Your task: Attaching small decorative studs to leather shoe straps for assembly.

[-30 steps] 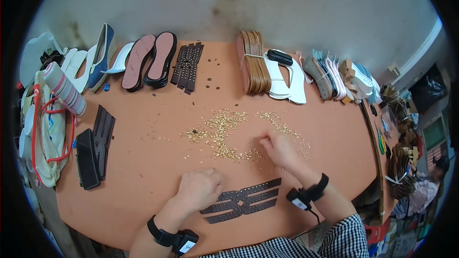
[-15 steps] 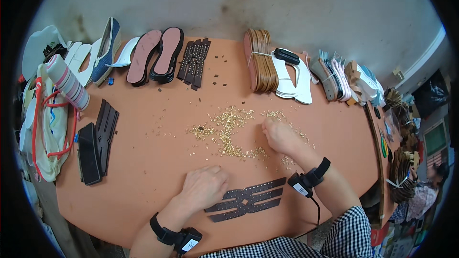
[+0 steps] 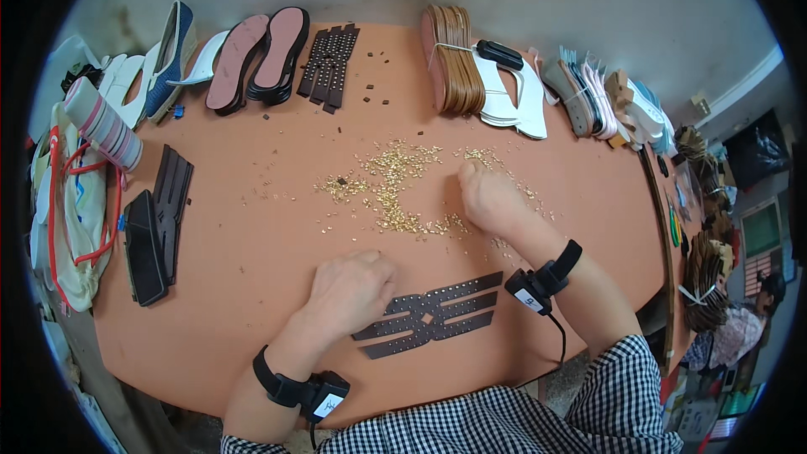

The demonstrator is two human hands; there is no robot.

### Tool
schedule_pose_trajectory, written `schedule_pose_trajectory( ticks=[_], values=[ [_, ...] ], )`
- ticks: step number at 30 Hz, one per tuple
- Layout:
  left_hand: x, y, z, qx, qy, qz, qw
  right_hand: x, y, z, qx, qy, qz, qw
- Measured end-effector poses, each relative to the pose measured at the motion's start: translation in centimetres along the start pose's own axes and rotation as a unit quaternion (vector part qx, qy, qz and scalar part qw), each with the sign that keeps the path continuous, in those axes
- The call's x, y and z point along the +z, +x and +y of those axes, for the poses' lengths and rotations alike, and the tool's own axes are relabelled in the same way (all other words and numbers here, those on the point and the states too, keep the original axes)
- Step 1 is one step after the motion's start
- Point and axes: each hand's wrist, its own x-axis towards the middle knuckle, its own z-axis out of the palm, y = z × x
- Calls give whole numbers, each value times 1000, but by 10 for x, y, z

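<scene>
A dark brown cut-out upper piece (image 3: 427, 318) with slotted strips and rows of small light studs lies flat near the front edge. At its upper left corner rests my left hand (image 3: 351, 287), closed, its curled fingers turned away so that what they hold, if anything, is hidden. Loose small gold studs (image 3: 393, 193) are scattered across the middle of the table. My right hand (image 3: 491, 199) is at the right part of this scatter, fingers pinched together beside a few studs; anything between the fingertips is too small to make out. Each wrist wears a black strapped device.
Behind stand pink-topped black soles (image 3: 282, 49), a studded dark piece (image 3: 329, 65), a tied bundle of brown soles (image 3: 458, 63) and white cut-outs (image 3: 528, 101). At left are a black case (image 3: 147, 252), dark strips (image 3: 172, 202) and a striped cup (image 3: 105, 126). Another person (image 3: 740, 332) is far right.
The whole view has shifted, so the table and its things sit higher in the picture. Both hands stay closed in nearly the same places, the left slightly further left.
</scene>
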Motion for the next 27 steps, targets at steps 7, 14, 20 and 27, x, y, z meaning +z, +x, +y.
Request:
schedule_pose_trajectory(
  ticks=[7,14,20,27],
  values=[
    [3,-2,-2,-3,6,5,1000,-22,-74,-13,-5,148,26,989],
    [2,-1,-2,-3,5,3,1000,-2,-143,-40,6,203,2,979],
    [2,-1,-1,-4,2,8,1000,3,-144,-42,-12,180,20,983],
    [2,-1,-1,-2,0,12,1000,3,-143,-46,-8,159,0,987]
  ],
)
